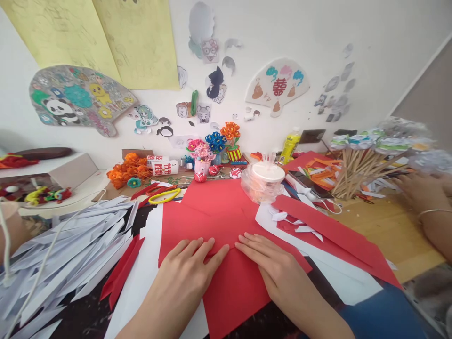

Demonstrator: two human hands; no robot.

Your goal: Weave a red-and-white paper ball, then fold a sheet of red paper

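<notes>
Left hand (189, 266) and right hand (270, 263), fingers extended and flat, press palm-down on the red paper sheet (219, 221) lying mid-table; fingertips nearly meet at a fold, forearms converging from below.

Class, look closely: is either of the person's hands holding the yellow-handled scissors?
No. Both the left hand and right hand press flat on the red paper.
</notes>
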